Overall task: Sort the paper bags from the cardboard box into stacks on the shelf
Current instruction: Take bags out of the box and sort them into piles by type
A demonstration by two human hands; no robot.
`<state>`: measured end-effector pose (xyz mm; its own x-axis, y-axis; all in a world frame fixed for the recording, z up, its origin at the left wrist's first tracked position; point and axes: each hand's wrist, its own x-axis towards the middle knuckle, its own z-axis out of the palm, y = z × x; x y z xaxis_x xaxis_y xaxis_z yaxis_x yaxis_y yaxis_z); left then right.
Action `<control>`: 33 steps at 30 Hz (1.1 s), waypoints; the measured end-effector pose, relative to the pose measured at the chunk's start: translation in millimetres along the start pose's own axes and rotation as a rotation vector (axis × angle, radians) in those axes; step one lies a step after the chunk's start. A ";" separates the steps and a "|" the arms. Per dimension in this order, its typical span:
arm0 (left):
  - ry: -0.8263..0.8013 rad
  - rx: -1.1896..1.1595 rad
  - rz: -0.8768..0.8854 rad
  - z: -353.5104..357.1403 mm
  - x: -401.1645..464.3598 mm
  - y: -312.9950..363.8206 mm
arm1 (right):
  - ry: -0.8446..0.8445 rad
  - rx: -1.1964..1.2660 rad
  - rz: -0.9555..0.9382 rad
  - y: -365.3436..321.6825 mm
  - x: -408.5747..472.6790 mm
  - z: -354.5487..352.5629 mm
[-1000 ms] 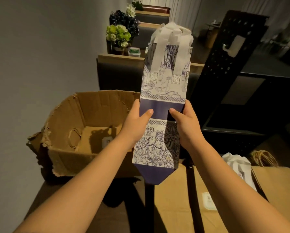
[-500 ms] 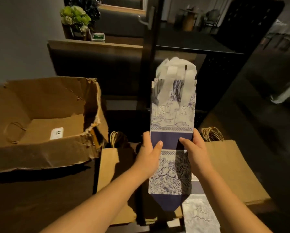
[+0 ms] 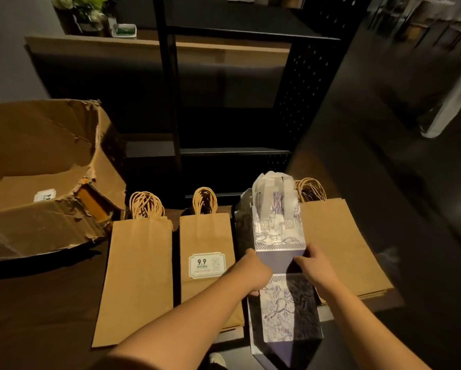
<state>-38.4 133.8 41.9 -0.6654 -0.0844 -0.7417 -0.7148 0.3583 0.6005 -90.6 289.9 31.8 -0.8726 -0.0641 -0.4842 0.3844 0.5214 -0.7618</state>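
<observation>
A flat blue-and-white patterned bag [image 3: 277,236] with white ribbon handles lies low over a stack of like bags on the dark shelf [image 3: 37,303]. My left hand [image 3: 253,271] grips its left edge at the middle and my right hand [image 3: 313,265] grips its right edge. Three brown paper bag stacks lie alongside: one on the left [image 3: 138,268], one with a 9.9 price label [image 3: 205,236], and a wide one on the right [image 3: 341,249]. The torn cardboard box [image 3: 45,228] sits far left with a brown bag [image 3: 23,190] inside.
A black metal shelving frame [image 3: 170,102] rises behind the stacks, with a perforated side panel [image 3: 301,102]. A wooden ledge [image 3: 144,44] at the back carries flowers [image 3: 82,4] and a small container [image 3: 124,30]. Dark floor lies to the right.
Both hands have carried the patterned bag from upright in front of the box, rightward and down, until it lies nearly flat over the patterned stack. The view has tilted downward.
</observation>
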 end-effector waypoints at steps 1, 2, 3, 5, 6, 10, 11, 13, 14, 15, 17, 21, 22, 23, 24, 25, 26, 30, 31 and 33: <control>-0.010 -0.039 -0.031 6.2 0.4 -0.2 | -0.006 -0.031 0.029 3.2 1.2 -0.9; -0.019 -0.064 -0.045 11.7 0.3 -1.2 | -0.009 -0.051 0.050 6.6 2.6 -1.4; -0.016 -0.072 -0.057 17.6 1.4 -2.4 | -0.021 -0.073 0.071 7.5 2.7 -2.0; -0.014 -0.071 -0.083 24.7 0.7 -6.0 | -0.047 -0.114 0.100 8.5 1.1 -2.7; -0.019 -0.070 -0.094 28.2 1.5 -8.7 | -0.064 -0.145 0.101 8.8 -0.2 -2.9; -0.012 -0.070 -0.107 37.0 4.5 -18.5 | -0.111 -0.288 0.080 15.6 -0.9 -0.5; 0.000 -0.076 -0.108 37.6 5.4 -20.4 | -0.108 -0.299 0.079 18.0 0.3 0.6; 0.024 -0.070 -0.110 37.1 7.5 -24.0 | -0.106 -0.325 0.051 21.4 2.3 4.2; 0.022 -0.072 -0.123 35.8 6.6 -24.2 | -0.110 -0.343 0.044 24.2 4.4 6.4; 0.020 -0.079 -0.134 35.0 6.6 -24.8 | -0.117 -0.350 0.045 26.2 6.4 8.8; 0.010 -0.111 -0.124 34.0 5.7 -24.4 | -0.114 -0.338 0.025 29.9 10.6 12.5; 0.034 -0.112 -0.100 34.5 -1.7 -17.0 | -0.075 -0.179 -0.015 34.4 12.5 10.6; 0.028 -0.098 -0.093 36.3 -3.7 -16.9 | -0.062 -0.124 -0.023 36.6 11.0 7.9; 0.014 -0.085 -0.071 39.3 -4.7 -18.8 | -0.046 -0.083 -0.034 40.1 9.1 4.6; 0.003 -0.079 -0.041 42.5 -7.5 -21.4 | -0.025 -0.051 -0.047 45.2 6.9 1.4; -0.009 -0.071 -0.016 45.8 -9.8 -25.2 | 0.002 -0.033 -0.048 50.5 3.5 -1.5; -0.027 -0.063 -0.007 48.2 -13.3 -28.9 | 0.027 -0.018 -0.042 56.4 -0.4 -4.0; -0.091 -0.027 -0.036 53.8 -14.3 -42.3 | 0.019 -0.023 -0.034 67.2 -16.4 -0.9; -0.099 -0.036 -0.060 54.0 -13.0 -44.2 | 0.005 -0.031 -0.038 67.4 -16.4 2.1; -0.086 -0.050 -0.108 53.1 -10.7 -43.5 | -0.020 -0.082 -0.046 65.2 -12.1 7.4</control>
<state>11.2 168.5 7.8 -0.5649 -0.0396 -0.8242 -0.7924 0.3046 0.5285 -52.7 318.4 -15.2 -0.8822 -0.1061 -0.4587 0.3176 0.5851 -0.7462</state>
